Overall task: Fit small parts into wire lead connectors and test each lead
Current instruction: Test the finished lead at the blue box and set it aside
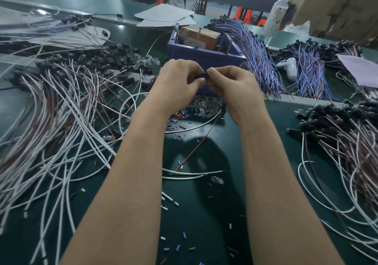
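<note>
My left hand (177, 80) and my right hand (233, 86) meet above the middle of the green table (204, 183). Between their fingertips sits a small black connector (204, 75), pinched from both sides. Its brown and white wires (196, 142) hang down and trail over the table beneath my wrists. A heap of small clear parts (206, 106) lies just under my hands. Much of the connector is hidden by my fingers.
A blue bin (196, 54) holding a brown box stands right behind my hands. Piles of white and brown leads (61, 109) spread on the left and at right (345, 142). Blue-purple leads (255, 56) lie behind right, beside a white handheld device (289, 67). Cut insulation bits litter the table.
</note>
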A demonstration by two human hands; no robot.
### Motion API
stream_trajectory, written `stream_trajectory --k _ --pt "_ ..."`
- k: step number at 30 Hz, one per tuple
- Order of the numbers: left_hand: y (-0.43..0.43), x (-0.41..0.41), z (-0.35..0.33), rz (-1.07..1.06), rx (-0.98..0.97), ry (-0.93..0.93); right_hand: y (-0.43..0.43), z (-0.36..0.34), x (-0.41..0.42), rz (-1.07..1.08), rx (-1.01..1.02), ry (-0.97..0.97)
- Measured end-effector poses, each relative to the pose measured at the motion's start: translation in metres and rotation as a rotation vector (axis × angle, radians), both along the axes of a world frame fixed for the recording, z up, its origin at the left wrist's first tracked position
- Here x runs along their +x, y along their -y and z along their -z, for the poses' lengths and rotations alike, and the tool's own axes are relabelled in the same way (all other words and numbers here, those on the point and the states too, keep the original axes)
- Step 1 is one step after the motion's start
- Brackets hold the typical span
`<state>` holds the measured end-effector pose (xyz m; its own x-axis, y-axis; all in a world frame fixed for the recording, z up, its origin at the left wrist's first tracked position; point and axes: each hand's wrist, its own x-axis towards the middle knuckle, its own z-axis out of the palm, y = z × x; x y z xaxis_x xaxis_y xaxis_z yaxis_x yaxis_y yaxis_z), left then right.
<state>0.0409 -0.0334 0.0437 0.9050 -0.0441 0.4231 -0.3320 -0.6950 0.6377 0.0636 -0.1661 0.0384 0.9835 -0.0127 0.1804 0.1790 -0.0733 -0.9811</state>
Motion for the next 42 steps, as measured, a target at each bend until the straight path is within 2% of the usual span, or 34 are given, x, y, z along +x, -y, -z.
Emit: stream_trajectory --k 4,8,11,13,15,16,18,20,22,24,26,28,30,31,34,36,39,42 --pt "0.0 0.0 0.001 -0.015 0.05 -0.011 -0.004 0.002 -0.001 -0.018 0.047 -0.048" --pt "0.002 -0.001 -0.004 -0.051 0.015 0.001 -0.009 -0.004 -0.003 -0.022 0.01 0.006" --pt "0.012 -0.001 -0.011 -0.143 0.084 0.03 -0.007 -0.009 -0.001 0.05 -0.092 0.084" --pt "0.016 -0.003 -0.019 -0.171 0.088 0.097 0.0 -0.011 -0.001 0.108 -0.02 0.081" --pt "0.019 -0.005 -0.026 -0.075 -0.021 0.137 0.009 -0.013 -0.001 0.157 0.106 0.05" --pt "0.021 -0.006 -0.028 -0.012 -0.068 0.072 0.013 -0.014 0.0 0.175 0.177 0.029" --pt "0.026 -0.007 -0.025 0.079 -0.162 -0.213 0.02 -0.017 0.001 0.187 0.291 -0.005" --pt "0.028 -0.006 -0.02 0.125 -0.374 -0.424 0.025 -0.019 0.001 0.158 0.258 -0.03" --pt "0.025 -0.004 -0.017 0.131 -0.696 -0.412 0.029 -0.02 -0.001 0.074 0.116 -0.065" --pt "0.018 0.0 -0.017 0.126 -0.98 -0.285 0.033 -0.021 -0.005 -0.049 -0.019 -0.126" --pt "0.013 0.002 -0.016 0.106 -1.092 -0.181 0.036 -0.022 -0.01 -0.192 -0.136 -0.188" --pt "0.01 0.002 -0.013 0.043 -0.997 -0.126 0.034 -0.024 -0.013 -0.291 -0.3 -0.214" --pt "0.009 0.002 -0.012 -0.01 -0.734 -0.163 0.029 -0.023 -0.012 -0.256 -0.448 -0.165" --pt "0.008 0.0 -0.011 0.0 -0.587 -0.236 0.025 -0.022 -0.01 -0.205 -0.453 -0.121" --pt "0.013 -0.003 -0.008 0.109 -0.165 -0.476 0.013 -0.022 -0.005 -0.123 -0.265 -0.035" --pt "0.018 -0.003 -0.005 0.175 0.016 -0.548 0.007 -0.018 -0.003 -0.143 -0.271 0.006" --pt "0.02 -0.003 -0.002 0.263 0.068 -0.646 0.003 -0.011 -0.001 -0.14 -0.403 0.057" --pt "0.015 -0.004 -0.001 0.235 -0.027 -0.646 0.006 -0.01 -0.001 -0.098 -0.385 0.056"
